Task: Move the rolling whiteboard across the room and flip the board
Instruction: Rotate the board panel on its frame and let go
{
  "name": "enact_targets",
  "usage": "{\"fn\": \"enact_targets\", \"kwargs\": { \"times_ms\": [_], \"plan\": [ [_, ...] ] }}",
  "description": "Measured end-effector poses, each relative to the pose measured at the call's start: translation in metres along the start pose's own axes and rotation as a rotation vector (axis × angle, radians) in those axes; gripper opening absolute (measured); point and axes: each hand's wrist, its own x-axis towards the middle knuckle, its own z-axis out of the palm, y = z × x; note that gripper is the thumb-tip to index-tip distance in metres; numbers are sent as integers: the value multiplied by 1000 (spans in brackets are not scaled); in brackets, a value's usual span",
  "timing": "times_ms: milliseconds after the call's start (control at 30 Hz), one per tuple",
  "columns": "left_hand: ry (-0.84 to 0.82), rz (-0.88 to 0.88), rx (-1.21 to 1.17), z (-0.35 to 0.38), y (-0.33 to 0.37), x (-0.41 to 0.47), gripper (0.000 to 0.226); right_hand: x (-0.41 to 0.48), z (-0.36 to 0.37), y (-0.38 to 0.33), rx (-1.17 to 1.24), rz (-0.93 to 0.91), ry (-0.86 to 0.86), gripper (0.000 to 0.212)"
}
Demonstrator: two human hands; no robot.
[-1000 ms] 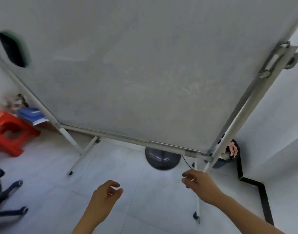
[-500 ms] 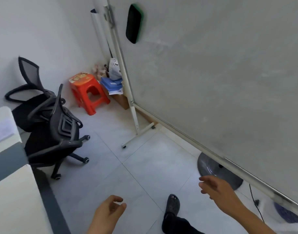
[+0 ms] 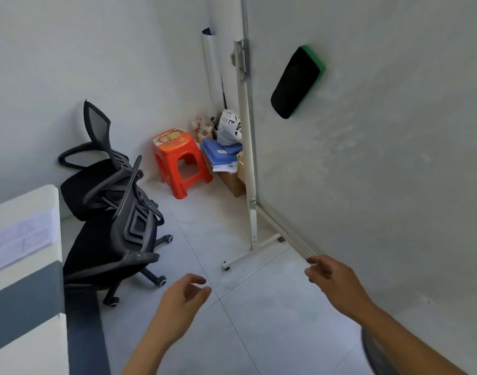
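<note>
The rolling whiteboard [image 3: 380, 163] fills the right side, its grey-white face close to me. Its white left post [image 3: 248, 147] runs down to a foot with a small caster [image 3: 226, 266]. A black and green eraser [image 3: 296, 82] sticks to the board's upper part. My right hand [image 3: 334, 280] hovers just in front of the board's bottom rail, fingers loosely curled, holding nothing; whether it touches the rail I cannot tell. My left hand [image 3: 181, 301] floats lower, over the floor tiles, fingers apart and empty.
Two black office chairs [image 3: 110, 212] stand at the left, one leaning on the other. A red plastic stool [image 3: 180, 161] sits in the corner beside blue folders [image 3: 218, 152], a white bag and a cardboard box. A white desk [image 3: 21, 266] edges the left.
The view has swung left, from the board's right post to its left post and the corner. Both hands stay empty; the right hand now hovers near the bottom rail.
</note>
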Motion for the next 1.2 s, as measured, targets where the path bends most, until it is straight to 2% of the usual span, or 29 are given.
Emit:
{"fn": "enact_targets", "kwargs": {
  "times_ms": [200,400,500,600,667,767,833,967,1067,1200],
  "plan": [
    [-55,129,20,-54,39,116,9,88,11,-71,-27,-98,122,29],
    [-136,331,24,-110,112,251,12,174,31,-134,-32,-93,313,39],
    [-193,464,15,-131,166,304,23,209,42,-164,-30,-43,419,48],
    [-256,576,-22,-141,221,355,34,233,50,-187,79,23,498,54],
    [-303,620,-65,-139,257,381,51,244,55,-196,173,72,520,52],
    [-369,691,-150,-127,303,405,67,260,63,-205,142,87,496,49],
    [-415,757,-196,-118,328,412,59,275,67,-212,65,65,481,47],
    [-528,841,-304,-108,350,429,21,312,63,-229,-96,24,483,47],
    [-620,854,-343,-109,349,438,19,338,64,-242,-198,25,518,48],
    [-777,906,-277,-106,356,434,27,354,71,-244,-297,118,621,46]
  ]
}}
